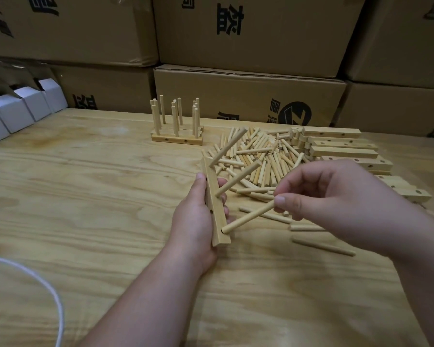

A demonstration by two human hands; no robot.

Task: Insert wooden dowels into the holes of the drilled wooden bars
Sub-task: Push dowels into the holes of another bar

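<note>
Two dowels already stand in the pale drilled bar (214,204) we grip upright in our left hand (196,221) above the table (85,196); our right hand (331,196) pinches a third dowel (248,216), its tip at the lowest hole.

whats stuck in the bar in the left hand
Two dowels stand in the bar the left hand grips; the right hand holds a third dowel at the lowest hole. Depth inside is hidden.
</note>
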